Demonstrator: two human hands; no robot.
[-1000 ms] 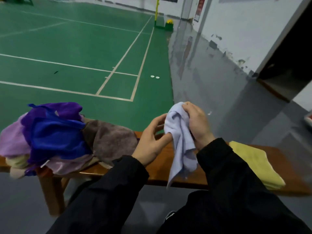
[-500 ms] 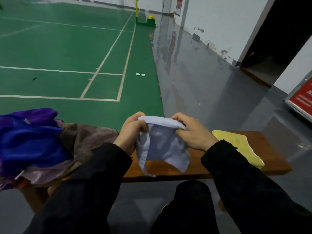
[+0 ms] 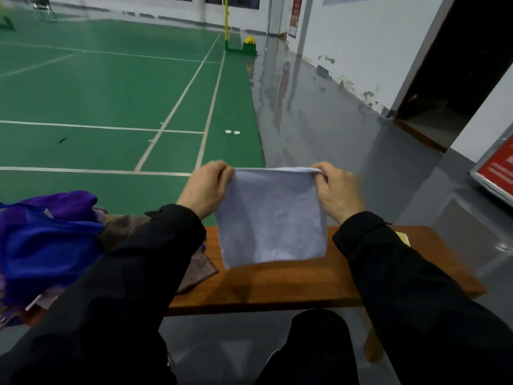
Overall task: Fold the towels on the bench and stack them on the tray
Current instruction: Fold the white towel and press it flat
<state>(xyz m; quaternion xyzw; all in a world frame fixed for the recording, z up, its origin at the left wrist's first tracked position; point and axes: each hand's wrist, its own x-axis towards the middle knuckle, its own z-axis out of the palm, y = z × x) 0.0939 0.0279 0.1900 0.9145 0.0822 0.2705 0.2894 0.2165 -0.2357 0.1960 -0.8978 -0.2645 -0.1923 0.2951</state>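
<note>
Towel [image 3: 270, 218] pale lilac, spread flat | left hand [image 3: 206, 187], right hand [image 3: 337, 190] pinch top corners

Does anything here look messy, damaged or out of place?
Yes. The unfolded towels lie in a jumbled heap at the bench's left end. Two small white discs sit loose on the green court. Paint is flaking along the wall's base. The pale towel held up between both hands looks fine.

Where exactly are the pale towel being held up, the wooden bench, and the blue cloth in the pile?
pale towel [image 3: 270, 218]: head view, middle of the hanging cloth.
wooden bench [image 3: 277, 284]: head view, bare seat top below the towel.
blue cloth [image 3: 47, 245]: head view, middle of its blue folds, at the left.
</note>
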